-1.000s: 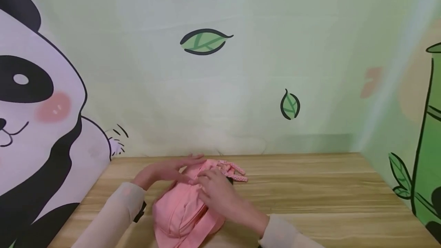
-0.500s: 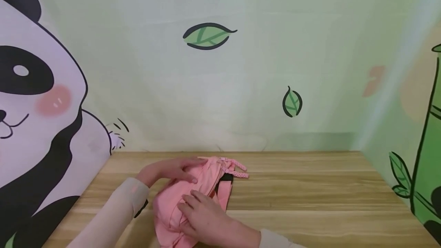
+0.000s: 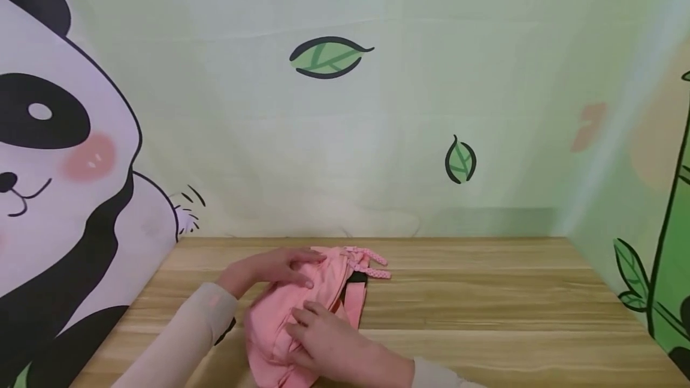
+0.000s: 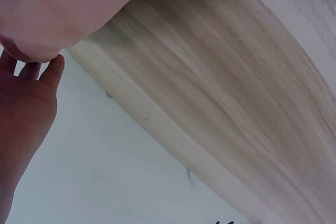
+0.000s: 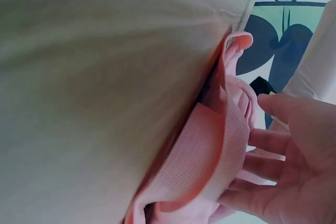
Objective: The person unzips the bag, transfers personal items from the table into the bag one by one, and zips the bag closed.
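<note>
A pink fabric bag [image 3: 264, 322] lies on the wooden table, slightly crumpled. At its far end stick out two patterned cord pulls [image 3: 374, 272], beside a small black piece [image 3: 356, 278]. My left hand [image 3: 269, 269] rests over the bag's far left side, fingers and thumb spread; the left wrist view has its fingertips at the fabric's edge. Nearer to me, my right hand [image 3: 329, 343] lies on the bag's right side with gently bent fingers. In the right wrist view those fingers touch the cloth next to a wide ribbed strap [image 5: 191, 145]. The bag's underside is hidden.
The wooden table [image 3: 485, 298] runs back to a pale green printed wall [image 3: 388, 136] with leaf drawings. A large panda picture [image 3: 102, 196] covers the left side, and green bamboo is drawn at the right.
My right hand has slid down the bag toward me, uncovering the black piece and part of the strap. My left hand stays on the far left side, its thumb shifted slightly.
</note>
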The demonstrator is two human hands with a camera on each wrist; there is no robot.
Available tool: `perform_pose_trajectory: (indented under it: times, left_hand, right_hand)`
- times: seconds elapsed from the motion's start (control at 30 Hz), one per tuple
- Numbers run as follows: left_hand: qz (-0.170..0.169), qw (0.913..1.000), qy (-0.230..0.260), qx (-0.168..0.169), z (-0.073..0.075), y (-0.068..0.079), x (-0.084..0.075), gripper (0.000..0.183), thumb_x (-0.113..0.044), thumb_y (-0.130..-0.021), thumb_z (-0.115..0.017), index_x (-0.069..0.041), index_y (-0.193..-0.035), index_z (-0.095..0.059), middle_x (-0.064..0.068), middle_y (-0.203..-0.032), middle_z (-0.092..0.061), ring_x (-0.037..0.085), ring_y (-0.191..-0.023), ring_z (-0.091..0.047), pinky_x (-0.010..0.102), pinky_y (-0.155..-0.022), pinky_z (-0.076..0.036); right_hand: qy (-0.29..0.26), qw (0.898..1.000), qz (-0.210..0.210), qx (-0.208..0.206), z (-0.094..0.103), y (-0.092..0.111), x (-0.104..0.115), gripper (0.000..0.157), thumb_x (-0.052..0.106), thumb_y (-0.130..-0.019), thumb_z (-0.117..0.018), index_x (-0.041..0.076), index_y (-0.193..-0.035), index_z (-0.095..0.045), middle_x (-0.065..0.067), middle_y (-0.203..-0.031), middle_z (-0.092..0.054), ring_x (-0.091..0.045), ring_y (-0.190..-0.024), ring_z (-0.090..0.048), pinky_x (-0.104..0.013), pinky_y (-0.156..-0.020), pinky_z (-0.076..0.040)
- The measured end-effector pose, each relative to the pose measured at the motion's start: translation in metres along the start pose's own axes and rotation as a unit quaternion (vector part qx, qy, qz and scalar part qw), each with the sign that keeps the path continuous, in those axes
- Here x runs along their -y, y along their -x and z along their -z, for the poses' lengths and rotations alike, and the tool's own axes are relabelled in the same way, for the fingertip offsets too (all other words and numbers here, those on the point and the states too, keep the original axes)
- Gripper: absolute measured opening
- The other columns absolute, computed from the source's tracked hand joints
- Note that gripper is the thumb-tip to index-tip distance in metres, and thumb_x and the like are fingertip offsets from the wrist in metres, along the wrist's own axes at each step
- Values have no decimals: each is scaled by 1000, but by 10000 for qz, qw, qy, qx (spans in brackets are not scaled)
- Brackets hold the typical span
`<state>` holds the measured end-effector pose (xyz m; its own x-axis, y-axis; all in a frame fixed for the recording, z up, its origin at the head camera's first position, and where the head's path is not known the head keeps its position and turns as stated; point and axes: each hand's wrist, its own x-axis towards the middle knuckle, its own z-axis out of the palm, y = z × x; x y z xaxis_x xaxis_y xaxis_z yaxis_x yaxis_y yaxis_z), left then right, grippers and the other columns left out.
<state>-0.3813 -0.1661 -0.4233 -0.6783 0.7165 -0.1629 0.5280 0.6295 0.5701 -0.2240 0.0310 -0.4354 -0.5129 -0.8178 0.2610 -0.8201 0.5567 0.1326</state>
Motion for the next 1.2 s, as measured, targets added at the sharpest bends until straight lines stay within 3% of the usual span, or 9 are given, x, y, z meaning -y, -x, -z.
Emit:
perform_pose_trajectory:
  times: [0.23,0.4,0.57,0.77,0.9,0.97,1.03,1.1,1.2]
  left_hand:
    - [356,9989,14,-313,-9,-1,-14,59,-33,-92,-77,-15,-145,-58,14,-152,-50,37,-141,-42,56,-111,-39]
    - [736,9955,-251,-537,-15,-3,-29,57,-35,-89,-79,-13,-139,-63,12,-142,-60,27,-124,-56,45,-98,-49]
    - [927,9927,-334,-695,-18,-3,-45,57,-33,-86,-82,-6,-134,-66,15,-134,-65,18,-103,-58,35,-85,-49]
    - [1178,9886,-374,-858,-22,-3,-54,56,-32,-86,-82,-4,-132,-67,16,-128,-68,17,-95,-58,31,-78,-47]
    - [1262,9879,-299,-854,-22,-1,-51,56,-31,-87,-82,-3,-133,-66,14,-127,-68,19,-93,-59,32,-78,-48]
    - [1101,9907,-362,-711,-20,-1,-45,60,-34,-89,-80,-3,-137,-62,18,-139,-61,27,-110,-60,40,-90,-51]
    - [724,9943,-577,-529,-17,0,-38,67,-37,-91,-77,-4,-145,-54,20,-154,-44,36,-135,-47,50,-106,-45]
    - [75,9952,-903,-366,-13,0,-30,75,-40,-94,-73,-7,-154,-42,20,-164,-27,41,-149,-26,58,-115,-33]
    - [-903,9848,-1477,-168,-10,1,-19,73,-41,-100,-63,-15,-160,-32,12,-169,-16,36,-154,-16,58,-118,-27]
  right_hand:
    - [-605,9974,-57,376,12,10,-11,37,47,-100,-61,18,-118,-75,-3,-131,-66,-19,-126,-57,-29,-111,-41]
    - [-835,9935,-291,716,24,18,-14,37,49,-100,-60,18,-108,-79,-2,-132,-66,-17,-127,-57,-26,-108,-44]
    - [-628,9918,-598,940,31,19,-9,45,55,-98,-59,15,-96,-77,4,-110,-67,-10,-105,-60,-22,-93,-50]
    - [-658,9821,-1316,1173,31,8,1,55,60,-94,-62,15,-125,-64,2,-108,-60,-13,-94,-59,-26,-67,-54]
    - [-515,9720,-1750,1478,34,-5,13,61,67,-94,-56,21,-133,-61,-1,-123,-59,-22,-104,-57,-38,-70,-55]
    - [-347,9680,-1884,1618,34,-10,20,64,70,-94,-52,19,-131,-62,-2,-127,-57,-25,-109,-54,-42,-75,-55]
    - [-351,9634,-2028,1720,33,-13,27,70,71,-94,-51,15,-135,-58,-4,-134,-54,-28,-117,-52,-46,-84,-54]
    - [-462,9616,-2082,1726,30,-14,30,72,68,-95,-52,16,-145,-50,-4,-140,-52,-30,-125,-50,-49,-90,-53]
    - [-651,9602,-2126,1692,25,-15,31,70,62,-97,-54,25,-155,-38,-5,-148,-50,-34,-133,-48,-52,-96,-51]
